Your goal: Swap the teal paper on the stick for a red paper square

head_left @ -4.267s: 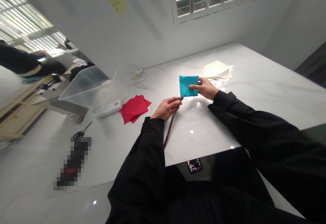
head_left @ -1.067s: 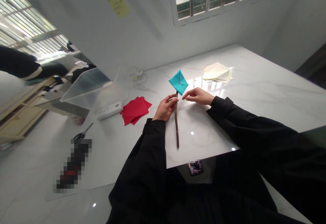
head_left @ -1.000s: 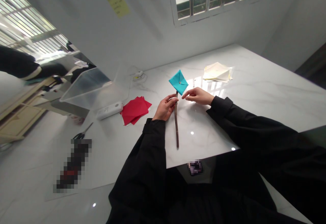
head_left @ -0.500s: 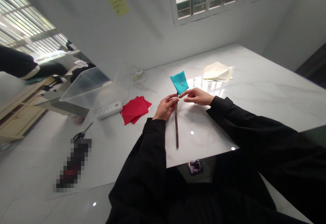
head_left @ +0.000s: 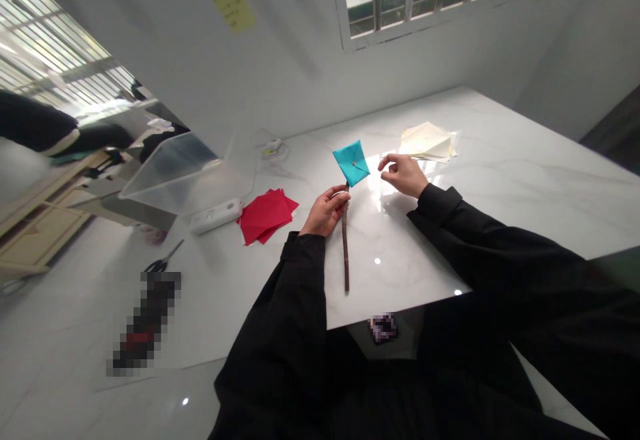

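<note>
Over the white table [head_left: 525, 160]: one stick [head_left: 346, 247], pinched between left hand [head_left: 323, 215] thumb and fingers; one blue paper [head_left: 348, 160], already folded, seemingly fixed at its top (small dot [head_left: 354, 164] mid-face); right hand [head_left: 406, 175], half-curled, apart, visibly holding nothing; red sheets [head_left: 267, 215], not yet folded.

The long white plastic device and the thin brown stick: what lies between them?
In the head view, overlapping red square paper sheets, then the left hand holding the stick.
</note>
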Demonstrator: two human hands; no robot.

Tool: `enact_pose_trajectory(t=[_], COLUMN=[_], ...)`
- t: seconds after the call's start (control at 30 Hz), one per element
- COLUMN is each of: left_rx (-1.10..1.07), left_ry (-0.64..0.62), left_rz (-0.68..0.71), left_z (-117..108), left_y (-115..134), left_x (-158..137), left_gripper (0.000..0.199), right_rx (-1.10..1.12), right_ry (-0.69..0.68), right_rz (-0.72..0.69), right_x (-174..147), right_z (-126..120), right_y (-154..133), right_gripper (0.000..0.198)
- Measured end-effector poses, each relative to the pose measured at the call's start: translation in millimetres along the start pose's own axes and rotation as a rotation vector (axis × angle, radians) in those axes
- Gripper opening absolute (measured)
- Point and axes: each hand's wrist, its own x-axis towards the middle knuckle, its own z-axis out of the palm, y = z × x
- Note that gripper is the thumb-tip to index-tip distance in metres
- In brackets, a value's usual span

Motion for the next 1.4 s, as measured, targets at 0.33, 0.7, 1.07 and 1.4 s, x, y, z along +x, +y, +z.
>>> enact_pose_trajectory(t=[0.33,0.7,1.07,1.4], left_rx=[0.033,0.021,0.009,0.006], left_ry=[-0.04,-0.039,-0.032,-0.014], left_rz=[-0.022,-0.001,-0.013,-0.023], left_z=[-1.7,0.2,-0.5,-1.1], left_y=[-0.7,0.4,1.2,1.1], left_x=[0.2,-1.1,-1.3,-0.3], left_gripper=[0.045,0.044,0.043,0.046], right_rx=[-0.044,0.141,0.009,0.041], right_ry=[0.018,-0.538,-0.363,-0.151], right_rz=[-0.014,0.016,0.013,0.15], right_x=[0.9,-1.9,-2.1,1.0], right_z=[-1.2,6.8,5.3,4.2], right_y=[4.5,-3.1,-3.1,4.3], right_gripper=[0.056,0.024,0.024,0.063])
